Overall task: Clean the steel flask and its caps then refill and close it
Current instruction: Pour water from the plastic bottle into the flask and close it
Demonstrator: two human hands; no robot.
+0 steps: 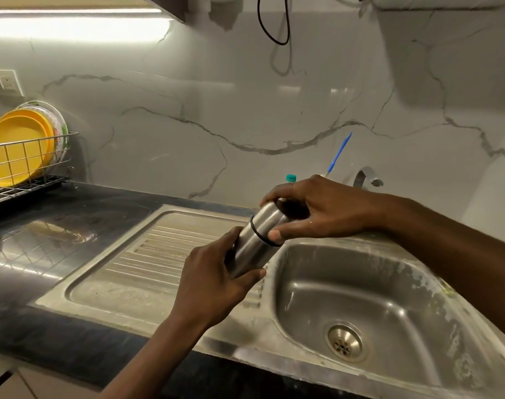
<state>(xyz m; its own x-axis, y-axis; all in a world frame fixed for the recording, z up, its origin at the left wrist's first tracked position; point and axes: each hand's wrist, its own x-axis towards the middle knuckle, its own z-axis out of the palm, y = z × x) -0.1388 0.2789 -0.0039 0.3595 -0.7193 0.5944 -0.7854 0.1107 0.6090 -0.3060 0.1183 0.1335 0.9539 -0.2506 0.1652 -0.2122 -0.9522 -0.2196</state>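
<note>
From the head view, the left hand [216,280] grips the lower body of the steel flask [255,240], tilted above the drainboard beside the sink [360,283], while the right hand [317,208] curls around its outer cap [270,216]. Likely twisting the cap; whether opening or closing is unclear. Next needs counter-rotation with a firm hold.

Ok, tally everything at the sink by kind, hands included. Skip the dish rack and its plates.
Steel flask: 1
Hands: 2 (left hand, right hand, both gripping the flask)
Sink: 1
Tap: 1
Blue-handled tool: 1
Green-capped bottle: 1
Total: 7
</note>
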